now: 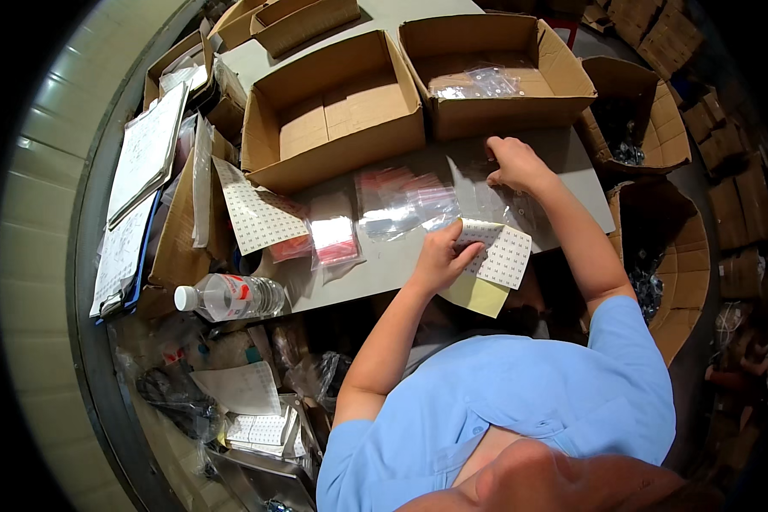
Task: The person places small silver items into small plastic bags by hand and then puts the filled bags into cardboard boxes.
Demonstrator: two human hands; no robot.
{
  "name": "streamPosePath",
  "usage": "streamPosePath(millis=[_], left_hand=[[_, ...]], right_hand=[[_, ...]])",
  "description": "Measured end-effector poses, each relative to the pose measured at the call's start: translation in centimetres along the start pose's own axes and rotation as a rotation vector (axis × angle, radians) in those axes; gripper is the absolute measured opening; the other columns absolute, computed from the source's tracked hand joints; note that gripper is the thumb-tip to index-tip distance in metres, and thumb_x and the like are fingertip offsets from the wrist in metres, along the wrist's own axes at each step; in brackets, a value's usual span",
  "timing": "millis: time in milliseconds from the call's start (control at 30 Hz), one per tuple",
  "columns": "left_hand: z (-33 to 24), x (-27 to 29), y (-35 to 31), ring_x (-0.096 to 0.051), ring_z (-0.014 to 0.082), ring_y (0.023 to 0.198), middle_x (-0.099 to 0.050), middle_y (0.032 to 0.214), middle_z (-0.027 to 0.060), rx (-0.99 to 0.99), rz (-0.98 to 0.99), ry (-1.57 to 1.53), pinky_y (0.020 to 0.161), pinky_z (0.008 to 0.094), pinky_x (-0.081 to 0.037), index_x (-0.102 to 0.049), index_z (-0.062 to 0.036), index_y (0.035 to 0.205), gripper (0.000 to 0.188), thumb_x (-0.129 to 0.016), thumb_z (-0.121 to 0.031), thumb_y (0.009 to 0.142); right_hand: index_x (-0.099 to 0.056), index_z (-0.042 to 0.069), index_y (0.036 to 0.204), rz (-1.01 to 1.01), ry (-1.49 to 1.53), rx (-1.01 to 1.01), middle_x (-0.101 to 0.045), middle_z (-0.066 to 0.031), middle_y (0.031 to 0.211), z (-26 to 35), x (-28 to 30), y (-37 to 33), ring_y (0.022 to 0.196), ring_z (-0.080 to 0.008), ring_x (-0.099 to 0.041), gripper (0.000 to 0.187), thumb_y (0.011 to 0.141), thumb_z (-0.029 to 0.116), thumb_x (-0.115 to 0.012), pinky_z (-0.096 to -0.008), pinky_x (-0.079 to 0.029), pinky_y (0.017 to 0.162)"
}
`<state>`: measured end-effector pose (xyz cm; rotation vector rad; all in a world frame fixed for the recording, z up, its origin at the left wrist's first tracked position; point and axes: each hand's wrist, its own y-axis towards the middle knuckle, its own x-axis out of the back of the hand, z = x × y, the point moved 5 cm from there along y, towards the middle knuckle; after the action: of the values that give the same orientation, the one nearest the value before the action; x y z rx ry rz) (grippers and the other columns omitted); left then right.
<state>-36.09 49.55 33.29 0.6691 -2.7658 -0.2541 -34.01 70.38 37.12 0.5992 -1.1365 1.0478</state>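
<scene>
Watching remotely, I see the left hand (444, 258) with its grip pinching a sheet (502, 256) at the desk's (363, 275) near edge. The right hand (514, 164) hangs over the desk's right part, fingers curled; I cannot tell whether they pinch anything. The sheet's free corner could catch on the desk's edge and crease, since it overhangs. I count one bottle (235, 297) by the desk's near left corner, two large boxes (341, 156) toward its back; overlapping bags (401, 205) defy counting.

Left hand (444, 258) gripping a label sheet (503, 255), right hand (515, 164) perhaps touching a clear bag (478, 189), open cardboard boxes (350, 152) beyond
</scene>
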Motion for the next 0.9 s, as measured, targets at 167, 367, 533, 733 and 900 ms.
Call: streamPosePath(millis=[167, 367, 533, 733, 900], left_hand=[[0.0, -0.1, 0.1, -0.071, 0.0237, 0.074, -0.067, 0.083, 0.0177, 0.005, 0.014, 0.054, 0.063, 0.0335, -0.057, -0.058, 0.0057, 0.094, 0.021, -0.070, -0.008, 0.084], [-0.1, -0.1, 0.1, -0.068, 0.0181, 0.069, -0.067, 0.077, 0.0152, -0.015, 0.007, 0.004, 0.061, 0.0301, -0.053, -0.061, 0.0034, 0.095, 0.019, -0.071, -0.007, 0.083], [-0.3, -0.2, 0.0, -0.063, 0.0348, 0.068, -0.061, 0.076, 0.0197, -0.083, 0.050, 0.143, 0.058, 0.0374, -0.051, -0.050, 0.0030, 0.081, 0.027, -0.074, -0.010, 0.080], [-0.2, -0.6, -0.1, -0.060, 0.0368, 0.068, -0.058, 0.073, 0.0186, -0.092, 0.082, 0.136, 0.059, 0.0395, -0.049, -0.049, 0.0008, 0.078, 0.026, -0.074, -0.009, 0.079], [-0.7, -0.4, -0.4, -0.058, 0.0341, 0.066, -0.056, 0.069, 0.0148, -0.193, 0.013, 0.212, 0.061, 0.0413, -0.046, -0.054, -0.0018, 0.080, 0.022, -0.074, -0.010, 0.077]], right_hand=[[-0.056, 0.003, 0.101, 0.107, 0.348, 0.235, -0.067, -0.0184, 0.094, 2.0, -1.5, 0.5, 0.093, -0.0381, -0.063, 0.026, 0.077, 0.005, -0.065, -0.0425, -0.049, 0.078], [-0.055, 0.002, 0.100, 0.052, 0.066, 0.143, -0.066, -0.0195, 0.094, 2.6, -3.0, 1.2, 0.093, -0.0384, -0.064, 0.030, 0.075, 0.007, -0.070, -0.0449, -0.050, 0.078], [-0.063, 0.003, 0.087, 0.117, 0.110, 0.253, -0.063, -0.0179, 0.095, 3.7, -2.4, 0.7, 0.096, -0.0356, -0.060, 0.017, 0.078, 0.015, -0.070, -0.0422, -0.048, 0.084], [-0.064, 0.004, 0.086, 0.059, 0.107, 0.411, -0.056, -0.0166, 0.105, 6.8, -5.1, -0.4, 0.104, -0.0361, -0.053, 0.017, 0.078, 0.017, -0.071, -0.0420, -0.044, 0.092], [-0.065, 0.008, 0.086, 0.013, 0.039, 0.115, -0.056, -0.0150, 0.111, 5.4, -3.3, 0.2, 0.107, -0.0369, -0.052, 0.030, 0.068, 0.025, -0.082, -0.0430, -0.046, 0.089]])
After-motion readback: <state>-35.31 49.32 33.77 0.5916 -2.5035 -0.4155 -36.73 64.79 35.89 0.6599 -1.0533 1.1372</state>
